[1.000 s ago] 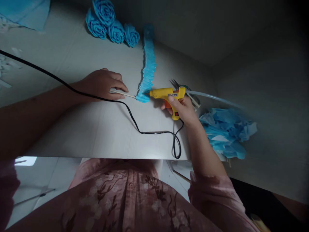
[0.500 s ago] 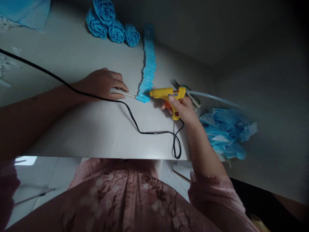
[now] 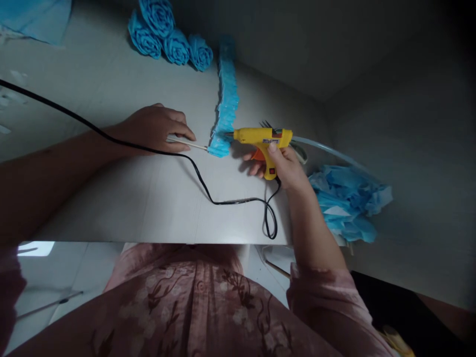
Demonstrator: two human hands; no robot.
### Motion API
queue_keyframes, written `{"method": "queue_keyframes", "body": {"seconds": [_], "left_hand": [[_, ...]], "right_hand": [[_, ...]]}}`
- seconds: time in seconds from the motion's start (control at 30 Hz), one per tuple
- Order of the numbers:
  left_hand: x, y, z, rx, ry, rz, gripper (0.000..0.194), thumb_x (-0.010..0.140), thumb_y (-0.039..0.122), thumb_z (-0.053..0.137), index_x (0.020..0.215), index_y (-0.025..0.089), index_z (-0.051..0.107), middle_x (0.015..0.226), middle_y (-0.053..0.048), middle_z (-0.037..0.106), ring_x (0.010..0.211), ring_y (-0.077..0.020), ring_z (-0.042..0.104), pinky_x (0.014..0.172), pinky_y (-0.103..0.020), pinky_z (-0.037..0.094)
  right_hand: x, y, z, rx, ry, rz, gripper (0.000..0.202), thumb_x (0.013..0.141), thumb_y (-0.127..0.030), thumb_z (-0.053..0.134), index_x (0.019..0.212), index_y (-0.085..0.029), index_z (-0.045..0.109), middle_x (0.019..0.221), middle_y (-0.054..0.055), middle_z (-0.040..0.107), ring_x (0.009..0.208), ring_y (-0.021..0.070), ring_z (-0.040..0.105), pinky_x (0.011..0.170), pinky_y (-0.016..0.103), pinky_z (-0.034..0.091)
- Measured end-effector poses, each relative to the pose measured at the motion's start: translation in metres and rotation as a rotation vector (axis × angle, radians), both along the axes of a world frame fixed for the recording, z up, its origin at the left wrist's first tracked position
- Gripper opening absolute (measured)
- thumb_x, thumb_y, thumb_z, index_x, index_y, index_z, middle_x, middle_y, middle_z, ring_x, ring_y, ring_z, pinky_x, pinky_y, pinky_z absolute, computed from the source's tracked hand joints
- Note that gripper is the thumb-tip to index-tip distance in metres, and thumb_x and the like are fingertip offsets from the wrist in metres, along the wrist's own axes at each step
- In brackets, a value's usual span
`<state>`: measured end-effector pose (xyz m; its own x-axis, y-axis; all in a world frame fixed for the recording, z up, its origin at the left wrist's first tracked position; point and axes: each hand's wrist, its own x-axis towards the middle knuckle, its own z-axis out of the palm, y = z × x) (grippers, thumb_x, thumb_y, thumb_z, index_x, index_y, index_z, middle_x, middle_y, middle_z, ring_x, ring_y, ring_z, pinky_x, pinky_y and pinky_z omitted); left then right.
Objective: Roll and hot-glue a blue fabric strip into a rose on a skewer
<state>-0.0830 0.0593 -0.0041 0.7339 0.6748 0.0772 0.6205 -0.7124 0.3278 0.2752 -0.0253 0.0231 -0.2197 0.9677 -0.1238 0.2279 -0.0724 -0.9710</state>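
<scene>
Pleated strip (image 3: 227, 99) looks bright blue, with ruffled edges.

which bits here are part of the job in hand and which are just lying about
In use:
- yellow glue gun, in the right hand, with its black cord
- thin stick, in the left hand
- ruffled blue strip

Apparently lying about:
- four blue roses
- crumpled blue pile
- flat blue sheet
</scene>
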Motion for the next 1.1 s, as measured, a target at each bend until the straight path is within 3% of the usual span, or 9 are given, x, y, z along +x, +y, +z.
{"method": "queue_keyframes", "body": {"seconds": [0.27, 0.43, 0.67, 0.77, 0.93, 1.1], "left_hand": [[-0.001, 0.002, -0.002, 0.021, -0.012, -0.015, 0.066, 0.109, 0.069, 0.038, 0.128, 0.026, 0.085, 0.13, -0.006, 0.081, 0.116, -0.0251, 0.069, 0.105, -0.041, 0.041], [-0.001, 0.0, 0.002, -0.004, -0.013, -0.031, 0.064, 0.108, 0.073, 0.041, 0.129, 0.03, 0.083, 0.131, -0.004, 0.08, 0.118, -0.0268, 0.067, 0.107, -0.044, 0.042], [0.002, -0.003, 0.006, -0.006, 0.022, -0.007, 0.069, 0.107, 0.076, 0.035, 0.128, 0.031, 0.082, 0.132, -0.002, 0.081, 0.119, -0.0268, 0.068, 0.108, -0.044, 0.043], [0.0, -0.001, 0.002, 0.001, -0.001, -0.005, 0.075, 0.104, 0.084, 0.035, 0.128, 0.032, 0.084, 0.13, 0.001, 0.081, 0.119, -0.0276, 0.069, 0.109, -0.043, 0.043], [-0.003, 0.003, -0.005, 0.003, -0.008, 0.004, 0.067, 0.108, 0.077, 0.038, 0.132, 0.033, 0.083, 0.128, 0.0, 0.083, 0.123, -0.0283, 0.071, 0.113, -0.042, 0.042], [-0.004, 0.006, -0.009, 0.026, -0.029, -0.015, 0.06, 0.103, 0.077, 0.045, 0.128, 0.039, 0.084, 0.123, -0.002, 0.084, 0.12, -0.0308, 0.075, 0.11, -0.041, 0.046]], "right_hand": [[0.009, 0.004, 0.009, 0.011, -0.092, -0.008, 0.071, 0.074, -0.087, 0.092, 0.087, -0.019, 0.077, 0.068, 0.002, 0.073, 0.048, 0.009, 0.056, 0.043, 0.023, 0.046], [0.005, 0.004, 0.007, 0.004, -0.107, -0.002, 0.073, 0.073, -0.091, 0.09, 0.084, -0.019, 0.078, 0.069, 0.004, 0.075, 0.053, 0.0112, 0.062, 0.046, 0.024, 0.051], [0.001, 0.004, 0.003, 0.023, -0.07, -0.016, 0.07, 0.072, -0.087, 0.093, 0.094, -0.021, 0.082, 0.098, 0.011, 0.087, 0.083, 0.0198, 0.079, 0.058, 0.025, 0.063], [0.0, 0.004, 0.003, 0.025, -0.064, -0.004, 0.069, 0.074, -0.088, 0.091, 0.092, -0.021, 0.081, 0.093, 0.01, 0.085, 0.079, 0.019, 0.077, 0.058, 0.026, 0.062], [0.004, 0.004, 0.0, 0.042, -0.078, 0.001, 0.067, 0.079, -0.088, 0.088, 0.086, -0.023, 0.079, 0.081, 0.006, 0.08, 0.065, 0.0141, 0.068, 0.058, 0.027, 0.058], [0.008, 0.004, -0.003, 0.086, -0.13, 0.008, 0.062, 0.087, -0.085, 0.083, 0.084, -0.023, 0.08, 0.075, 0.003, 0.076, 0.063, 0.0132, 0.062, 0.059, 0.028, 0.05]]}}
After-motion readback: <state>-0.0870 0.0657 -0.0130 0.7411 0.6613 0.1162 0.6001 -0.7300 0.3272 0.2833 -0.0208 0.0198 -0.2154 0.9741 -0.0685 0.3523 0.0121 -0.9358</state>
